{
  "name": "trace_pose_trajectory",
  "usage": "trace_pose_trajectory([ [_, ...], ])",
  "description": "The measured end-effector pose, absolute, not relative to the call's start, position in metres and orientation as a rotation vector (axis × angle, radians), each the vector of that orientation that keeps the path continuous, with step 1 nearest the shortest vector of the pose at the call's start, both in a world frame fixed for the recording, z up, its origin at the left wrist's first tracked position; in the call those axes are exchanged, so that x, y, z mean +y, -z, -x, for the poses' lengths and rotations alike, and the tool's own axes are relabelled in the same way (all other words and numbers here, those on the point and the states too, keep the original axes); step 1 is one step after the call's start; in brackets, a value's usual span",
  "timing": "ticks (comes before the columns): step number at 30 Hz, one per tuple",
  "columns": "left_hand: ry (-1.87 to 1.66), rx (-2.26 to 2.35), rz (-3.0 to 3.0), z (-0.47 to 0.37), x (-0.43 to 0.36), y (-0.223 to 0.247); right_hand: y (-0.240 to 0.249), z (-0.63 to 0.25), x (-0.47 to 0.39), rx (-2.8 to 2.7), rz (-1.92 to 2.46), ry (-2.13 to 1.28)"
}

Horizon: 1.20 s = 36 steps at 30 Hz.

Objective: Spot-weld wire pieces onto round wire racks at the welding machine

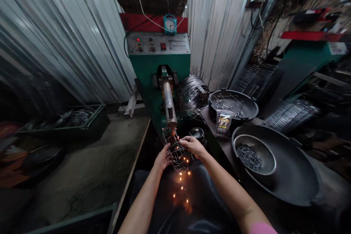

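A round wire basket [178, 155] is held at the tip of the green spot welding machine [145, 76], under its metal electrode arm [169, 104]. Orange sparks fly from the contact point and fall onto the dark apron [192, 197]. My left hand [163, 158] is closed around the basket's left side. My right hand [194, 145] pinches at its upper right edge; whether a small wire piece is also between those fingers, I cannot tell.
To the right, a bowl of small metal pieces [249, 157] sits in a large black pan [296, 175]. Behind it are another pan [251, 108] with wire parts and a stack of wire rings [192, 95]. A green bin [82, 119] stands at left.
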State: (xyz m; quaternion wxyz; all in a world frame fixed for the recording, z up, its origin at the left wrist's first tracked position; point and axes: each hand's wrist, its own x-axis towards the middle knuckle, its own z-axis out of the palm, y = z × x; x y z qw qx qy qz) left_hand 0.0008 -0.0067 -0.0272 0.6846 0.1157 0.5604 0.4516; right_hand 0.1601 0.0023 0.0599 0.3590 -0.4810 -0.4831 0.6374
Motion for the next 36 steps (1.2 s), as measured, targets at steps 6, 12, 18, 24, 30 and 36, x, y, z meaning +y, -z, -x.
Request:
trace_pose_trajectory([
  [6, -1.037, 1.204, -0.395, 0.0, -0.014, 0.038, -0.061, -0.178, -0.007, -1.397, 1.219, -1.649],
  [12, -1.361, 1.582, -1.547, 0.009, -0.041, 0.053, -0.041, -0.196, -0.024, -1.487, 1.152, -1.734],
  [18, -1.272, 1.595, -1.978, 0.013, -0.038, 0.057, -0.037, -0.191, -0.032, -1.496, 1.117, -1.567],
  [24, -1.381, 1.483, -1.954, 0.01, -0.03, 0.065, -0.058, -0.178, -0.02, -1.495, 1.145, -1.473],
  [30, -1.418, 1.386, -1.899, 0.012, -0.016, 0.068, -0.065, -0.158, 0.006, -1.423, 1.159, -1.448],
  [36, -1.387, 1.355, -1.824, 0.013, -0.012, 0.068, -0.065, -0.152, 0.012, -1.384, 1.167, -1.438],
])
